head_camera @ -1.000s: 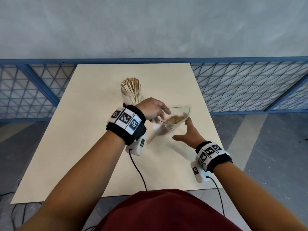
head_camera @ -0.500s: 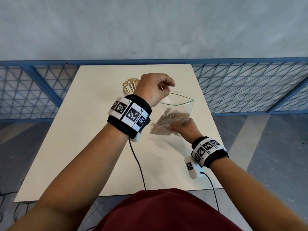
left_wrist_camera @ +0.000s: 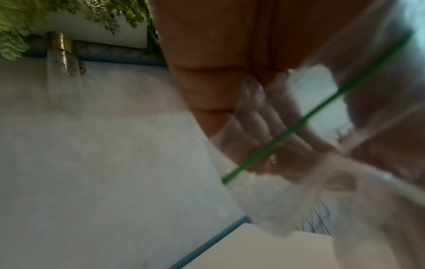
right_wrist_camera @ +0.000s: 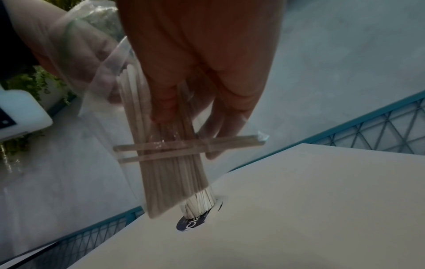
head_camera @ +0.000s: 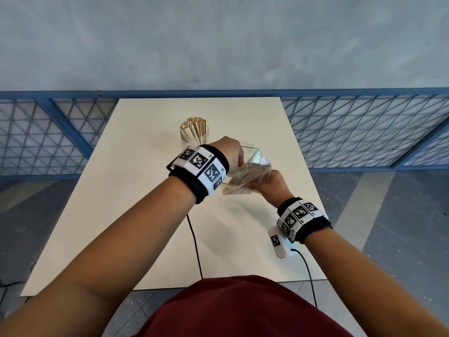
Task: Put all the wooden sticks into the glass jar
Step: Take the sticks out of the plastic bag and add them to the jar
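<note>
Here your right hand [head_camera: 269, 184] gripped the clear zip bag [head_camera: 252, 166] from below, fingers curled round the loose wooden sticks [right_wrist_camera: 165, 163] bundled inside, probably to keep them aligned. Your left hand [head_camera: 230, 155] pinched the bag's green-edged mouth, likely holding it open for pouring. Beyond, the glass jar [head_camera: 194, 138] stood on the worktop [head_camera: 121, 190], already packed with upright sticks.

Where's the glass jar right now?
In the head view the jar stands on the table toward its far edge, left of centre, just beyond the left hand and already full of sticks.
</note>
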